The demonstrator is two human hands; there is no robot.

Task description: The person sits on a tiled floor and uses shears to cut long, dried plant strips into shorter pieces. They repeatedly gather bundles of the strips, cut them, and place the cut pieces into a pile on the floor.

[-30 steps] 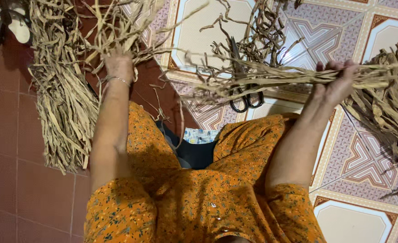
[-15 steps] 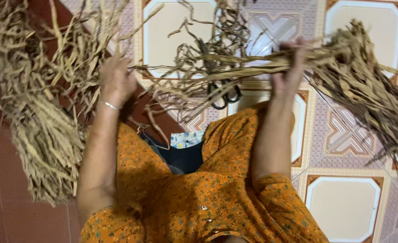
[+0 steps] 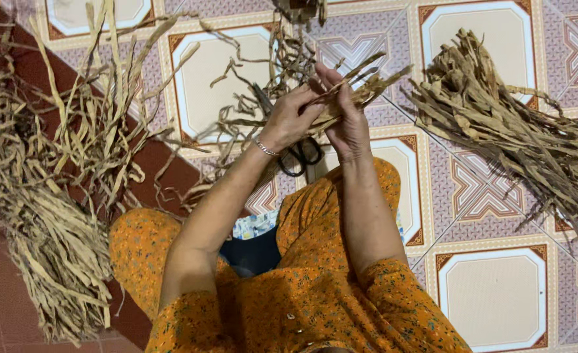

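My left hand [image 3: 293,116] and my right hand [image 3: 345,121] are pressed together in front of me. Both close around a small bundle of dried, tan fibre strips [image 3: 365,91]. The strips stick out to the upper right past my fingers, and loose curly ends [image 3: 246,117] trail to the left. A thin bracelet sits on my left wrist. Black-handled scissors [image 3: 300,157] lie on the floor just beneath my hands, partly hidden by them.
A large heap of dried strips [image 3: 47,196] spreads over the floor on my left. A second, neater pile [image 3: 518,137] lies on the patterned tiles [image 3: 498,294] to my right. My knees in orange floral cloth [image 3: 302,301] fill the lower middle.
My hands were spread wide apart with the strips stretched between them. They have come together at the centre, gathering the strips into one bundle.
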